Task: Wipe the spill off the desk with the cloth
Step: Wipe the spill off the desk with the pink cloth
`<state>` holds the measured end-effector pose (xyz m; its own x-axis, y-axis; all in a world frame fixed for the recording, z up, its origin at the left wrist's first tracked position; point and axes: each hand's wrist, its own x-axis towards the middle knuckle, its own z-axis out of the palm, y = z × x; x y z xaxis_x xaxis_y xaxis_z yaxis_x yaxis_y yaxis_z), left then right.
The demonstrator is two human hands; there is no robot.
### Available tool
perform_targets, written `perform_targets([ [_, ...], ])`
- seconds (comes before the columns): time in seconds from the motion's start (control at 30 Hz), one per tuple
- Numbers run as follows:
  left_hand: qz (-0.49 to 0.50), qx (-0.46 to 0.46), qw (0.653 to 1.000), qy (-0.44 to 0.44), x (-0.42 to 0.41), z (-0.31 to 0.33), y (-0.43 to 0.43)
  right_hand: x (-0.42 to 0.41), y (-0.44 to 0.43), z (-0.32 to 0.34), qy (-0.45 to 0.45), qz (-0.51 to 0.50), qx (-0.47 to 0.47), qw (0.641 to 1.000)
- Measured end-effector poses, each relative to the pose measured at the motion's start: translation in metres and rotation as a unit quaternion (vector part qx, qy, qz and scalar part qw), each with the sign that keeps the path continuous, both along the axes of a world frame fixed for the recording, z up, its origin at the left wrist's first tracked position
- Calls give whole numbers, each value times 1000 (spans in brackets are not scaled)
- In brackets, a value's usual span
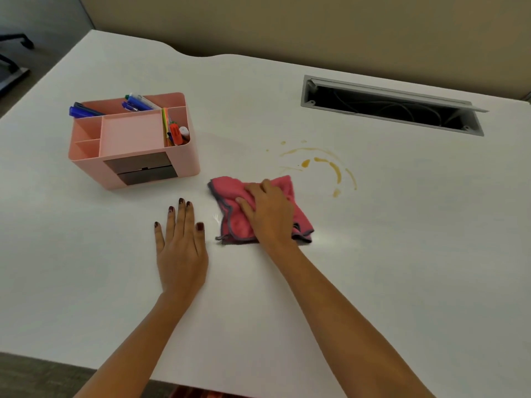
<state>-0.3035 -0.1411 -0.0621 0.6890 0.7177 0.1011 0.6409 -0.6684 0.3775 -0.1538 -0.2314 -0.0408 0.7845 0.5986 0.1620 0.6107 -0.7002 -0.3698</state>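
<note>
A pink cloth (230, 193) with a grey edge lies bunched on the white desk (402, 254) near the middle. My right hand (267, 214) rests on top of it, fingers curled into the fabric and gripping it. An amber-brown spill (334, 168) of curved streaks and drops sits on the desk just beyond and to the right of the cloth, apart from it. My left hand (181, 245) lies flat on the desk to the left of the cloth, fingers together, holding nothing.
A pink desk organiser (129, 139) with pens and markers stands at the left, behind my left hand. An open grey cable hatch (393, 106) with wires inside is set into the desk at the back right. The desk's front edge is close below my forearms.
</note>
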Motion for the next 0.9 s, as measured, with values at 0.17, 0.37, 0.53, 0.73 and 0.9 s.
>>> perform_targets([
  [0.17,5,-42,997,-56,0,2,0,-37,-13,-2,-19,93,36,995],
  [0.37,2,-21,1000,-19,0,2,0,-31,-72,-9,-54,38,30,997],
  [0.53,-3,-3,1000,6,-1,1,-2,6,-92,-6,-19,-127,45,991],
  [0.73,-7,13,1000,26,0,0,-1,-4,-68,0,-15,-92,37,995],
  [0.9,-8,17,999,35,0,0,-1,-14,-87,-6,-31,-63,35,997],
])
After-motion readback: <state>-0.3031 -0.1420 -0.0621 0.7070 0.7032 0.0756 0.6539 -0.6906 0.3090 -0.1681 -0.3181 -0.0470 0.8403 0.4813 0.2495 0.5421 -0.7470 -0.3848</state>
